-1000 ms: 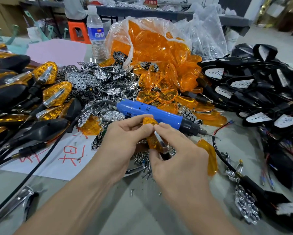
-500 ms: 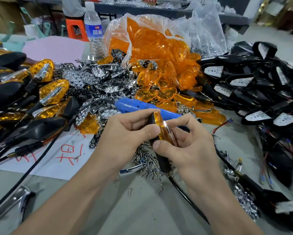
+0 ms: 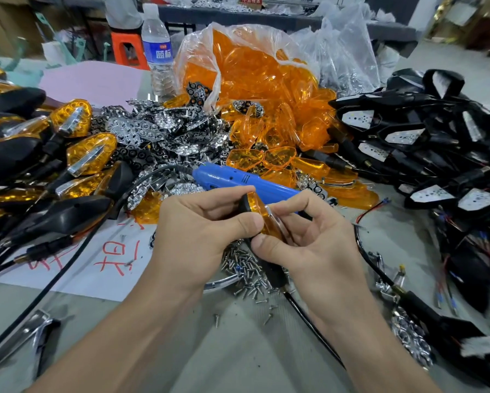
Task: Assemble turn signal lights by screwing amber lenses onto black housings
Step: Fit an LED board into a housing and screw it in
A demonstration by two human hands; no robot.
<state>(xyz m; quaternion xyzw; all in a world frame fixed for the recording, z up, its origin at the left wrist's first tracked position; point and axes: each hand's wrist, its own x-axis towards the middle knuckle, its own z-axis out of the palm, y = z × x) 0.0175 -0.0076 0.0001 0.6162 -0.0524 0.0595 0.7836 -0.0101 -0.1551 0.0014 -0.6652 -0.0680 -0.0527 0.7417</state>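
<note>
Head view, left hand (image 3: 201, 222) and right hand (image 3: 309, 239) pinching amber lens (image 3: 262, 215)

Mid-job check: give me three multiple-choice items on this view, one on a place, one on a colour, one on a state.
1. Where is the blue electric screwdriver? A. on the table beyond the left hand and right hand B. on the floor C. in a drawer
2. What colour is the lens between the hands? A. clear B. red C. amber
3. How is the turn signal light held? A. one hand only B. both hands pinch it C. lying untouched
Answers: 1 A, it lies among parts behind the knuckles; 2 C, orange-yellow against the black housing; 3 B, fingers of each hand close on it.
</note>
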